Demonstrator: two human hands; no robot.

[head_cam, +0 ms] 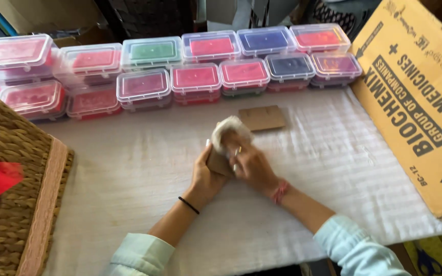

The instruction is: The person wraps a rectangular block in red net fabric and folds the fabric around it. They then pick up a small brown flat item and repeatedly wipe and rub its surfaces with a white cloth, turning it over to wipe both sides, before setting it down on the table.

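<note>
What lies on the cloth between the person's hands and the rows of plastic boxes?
In the head view, one flat brown card lies between the hands and the plastic boxes; the white cloth around it is otherwise bare.

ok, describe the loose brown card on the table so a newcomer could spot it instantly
Start at the double row of clear-lidded plastic boxes along the far edge of the white-covered table. Just in front of the near row, beyond the two hands, lies a small flat brown cardboard rectangle. Unlike the boxes it is flat, plain brown and lidless, and far smaller than the big printed carton at the right.
</note>
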